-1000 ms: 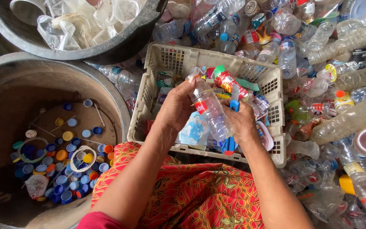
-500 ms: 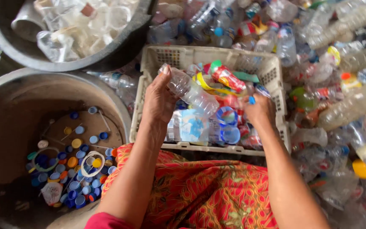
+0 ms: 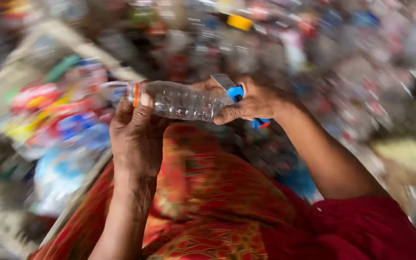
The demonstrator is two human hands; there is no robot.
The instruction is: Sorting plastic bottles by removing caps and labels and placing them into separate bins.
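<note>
a: clear plastic bottle lying sideways above her lap, orange ring at the neck.
b: hands?
a: left hand clamped near the neck, right hand closed on the base, also holding a blue-handled cutter. red patterned cloth beneath; surroundings blurred.

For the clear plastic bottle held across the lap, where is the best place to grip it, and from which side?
Grip the clear bottle around its ribbed middle, probably from below: it lies sideways, the left hand holds the neck end and the right hand the base end.
</note>
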